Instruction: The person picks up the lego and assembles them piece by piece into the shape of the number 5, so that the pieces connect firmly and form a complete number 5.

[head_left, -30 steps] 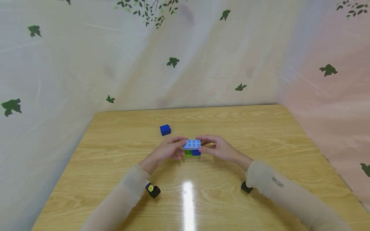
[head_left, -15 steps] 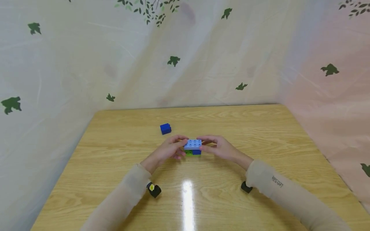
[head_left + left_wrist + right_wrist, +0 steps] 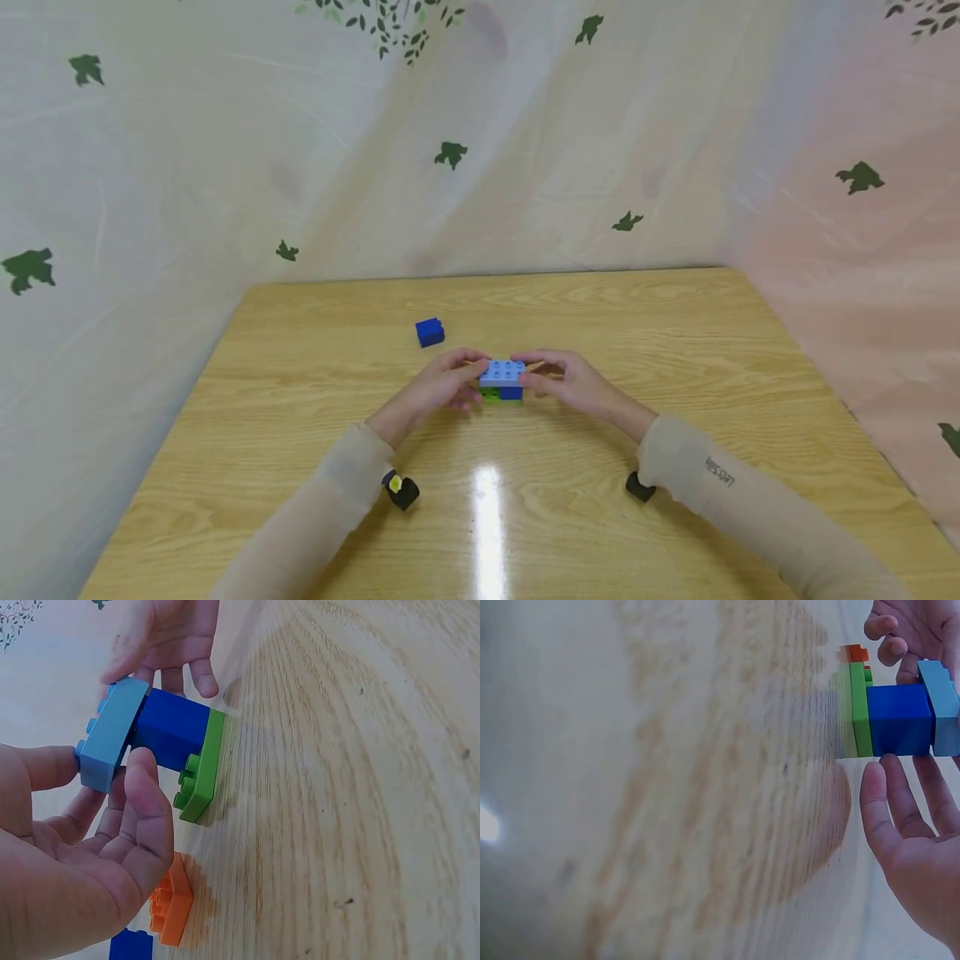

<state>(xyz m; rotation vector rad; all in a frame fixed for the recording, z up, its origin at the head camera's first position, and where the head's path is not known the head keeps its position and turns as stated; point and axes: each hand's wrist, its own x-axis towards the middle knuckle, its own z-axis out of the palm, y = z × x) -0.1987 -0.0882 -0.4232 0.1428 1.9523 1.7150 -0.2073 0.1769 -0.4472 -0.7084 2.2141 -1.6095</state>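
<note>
The left hand [image 3: 437,387] pinches the left end of a light-blue rectangular plastic brick [image 3: 502,373]; the right hand [image 3: 576,383] grips its right end. Between them it lies over a dark-blue plastic block [image 3: 174,726] on a green studded plastic plate [image 3: 204,776].

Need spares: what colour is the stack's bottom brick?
Bottom brick: green, clearest in the left wrist view.

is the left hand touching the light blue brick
Touching: the left wrist view shows a digit of the left hand against the studded face of the light blue brick, with no gap visible.
</note>
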